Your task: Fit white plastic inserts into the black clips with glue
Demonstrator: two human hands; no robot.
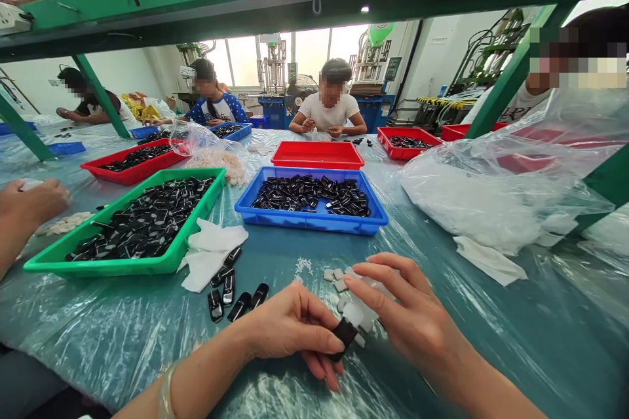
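Note:
My left hand [299, 327] pinches a small black plastic part [344, 335] between thumb and fingers, near the table's front edge. Just right of it, my right hand [410, 308] hovers with fingers spread over several small white pads [363, 314]. Whether its fingertips touch a pad I cannot tell. Left of my hands lie several loose black parts [228, 288] beside a crumpled white cloth [211, 249]. Tiny white pieces [303, 267] are scattered on the table beyond my left hand.
A green tray [147, 266] and a blue tray [314, 222] hold many black parts. Behind stands a red tray [317, 156]. A large clear plastic bag [472, 190] takes up the right side. A co-worker's hand [39, 203] is at far left. A green shelf beam [196, 3] crosses above.

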